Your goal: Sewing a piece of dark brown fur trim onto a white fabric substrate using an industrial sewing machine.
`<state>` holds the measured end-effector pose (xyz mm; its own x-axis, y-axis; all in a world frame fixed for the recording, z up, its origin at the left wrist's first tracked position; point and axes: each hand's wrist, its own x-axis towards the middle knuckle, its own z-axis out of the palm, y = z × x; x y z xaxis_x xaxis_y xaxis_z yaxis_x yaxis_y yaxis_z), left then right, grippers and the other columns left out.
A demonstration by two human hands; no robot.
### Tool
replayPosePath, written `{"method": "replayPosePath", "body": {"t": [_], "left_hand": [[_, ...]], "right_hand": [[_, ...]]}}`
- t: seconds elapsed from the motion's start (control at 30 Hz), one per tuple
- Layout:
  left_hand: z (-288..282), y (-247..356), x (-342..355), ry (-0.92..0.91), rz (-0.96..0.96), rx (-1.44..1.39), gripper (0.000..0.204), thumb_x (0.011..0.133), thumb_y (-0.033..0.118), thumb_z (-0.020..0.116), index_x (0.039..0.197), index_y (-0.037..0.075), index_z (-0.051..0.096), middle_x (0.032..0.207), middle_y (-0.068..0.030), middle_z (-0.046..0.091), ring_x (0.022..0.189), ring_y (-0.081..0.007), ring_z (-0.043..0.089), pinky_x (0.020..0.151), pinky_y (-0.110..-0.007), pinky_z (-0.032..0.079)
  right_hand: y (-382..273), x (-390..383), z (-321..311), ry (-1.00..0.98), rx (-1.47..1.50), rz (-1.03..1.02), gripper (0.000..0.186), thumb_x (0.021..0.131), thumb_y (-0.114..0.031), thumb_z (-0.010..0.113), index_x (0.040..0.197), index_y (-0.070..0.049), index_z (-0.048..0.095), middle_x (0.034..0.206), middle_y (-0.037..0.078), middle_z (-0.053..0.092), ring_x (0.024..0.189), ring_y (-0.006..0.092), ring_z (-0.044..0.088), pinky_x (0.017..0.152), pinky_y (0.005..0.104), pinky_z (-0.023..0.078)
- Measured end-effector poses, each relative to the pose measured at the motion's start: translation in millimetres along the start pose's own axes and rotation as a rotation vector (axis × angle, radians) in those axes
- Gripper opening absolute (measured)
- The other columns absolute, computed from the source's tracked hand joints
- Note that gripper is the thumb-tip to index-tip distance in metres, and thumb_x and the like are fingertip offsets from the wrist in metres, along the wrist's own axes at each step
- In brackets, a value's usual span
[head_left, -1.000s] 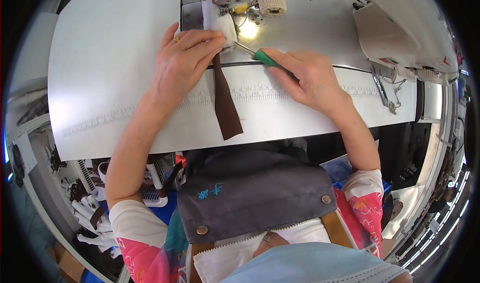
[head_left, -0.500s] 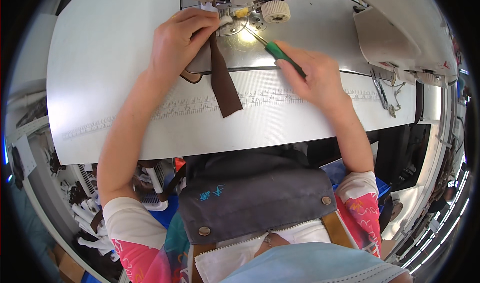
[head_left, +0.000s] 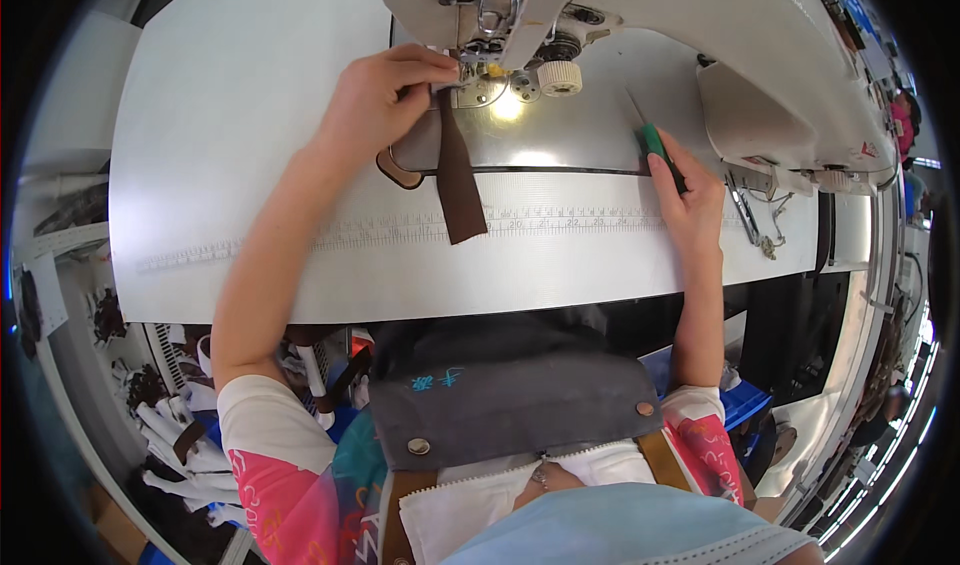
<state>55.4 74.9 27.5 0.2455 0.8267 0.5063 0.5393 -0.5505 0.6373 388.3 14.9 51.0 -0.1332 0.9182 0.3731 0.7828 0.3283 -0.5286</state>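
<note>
My left hand is at the sewing machine's needle area, its thumb and fingers pinched at the upper end of a dark brown strip. A bit of pale material shows by those fingertips; exactly how they grip is partly hidden. From there the strip hangs toward me across the metal plate and the printed ruler, its cut end lying free. Over to the right, my right hand is closed around the green handle of a thin-pointed awl. The awl's tip points up and left, apart from the needle area.
The white sewing machine arm spans the top and right. Tweezers and a small metal piece lie at the table's right. A ruler runs along the white tabletop. White and brown pieces fill the lower left.
My right hand has drawn the awl away from the needle area, to the right and toward me. My left hand stays at the strip's upper end. The whole view has shifted slightly.
</note>
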Motion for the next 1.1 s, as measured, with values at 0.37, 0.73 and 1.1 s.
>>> {"method": "replayPosePath", "body": {"t": [0.37,0.73,1.1], "left_hand": [[59.8,-51.1,96.2,0.022,-0.392,-1.21,0.02,0.087,0.014,0.055,0.099,-0.002,0.058,0.07,-0.004,0.058,0.063,-0.0163,0.055,0.072,-0.031,0.049],[-100.8,-73.7,-14.9,0.125,-0.126,-1.989,0.017,0.093,0.012,0.04,0.104,0.002,0.049,0.056,0.0006,0.035,0.048,-0.0119,0.036,0.075,-0.031,0.042],[-143.0,56.1,-259.6,0.442,-0.091,-1.867,0.025,0.097,0.016,0.034,0.115,0.002,0.045,0.053,-0.0023,0.038,0.046,-0.0147,0.041,0.071,-0.03,0.038]], "right_hand": [[3.9,12.7,-2.5,0.051,-0.139,-0.009,0.023,0.078,-0.009,0.066,0.101,-0.004,0.068,0.07,0.007,0.052,0.059,0.0173,0.052,0.055,0.0274,0.042],[20.0,8.8,-4.3,0.049,-0.119,-0.037,0.022,0.082,-0.013,0.064,0.102,-0.004,0.067,0.076,0.009,0.055,0.067,0.0211,0.056,0.062,0.0295,0.045],[34.1,7.1,1.4,-0.005,-0.185,-0.153,0.024,0.086,-0.018,0.062,0.105,-0.003,0.065,0.084,0.008,0.057,0.072,0.019,0.057,0.066,0.0284,0.045]]}}
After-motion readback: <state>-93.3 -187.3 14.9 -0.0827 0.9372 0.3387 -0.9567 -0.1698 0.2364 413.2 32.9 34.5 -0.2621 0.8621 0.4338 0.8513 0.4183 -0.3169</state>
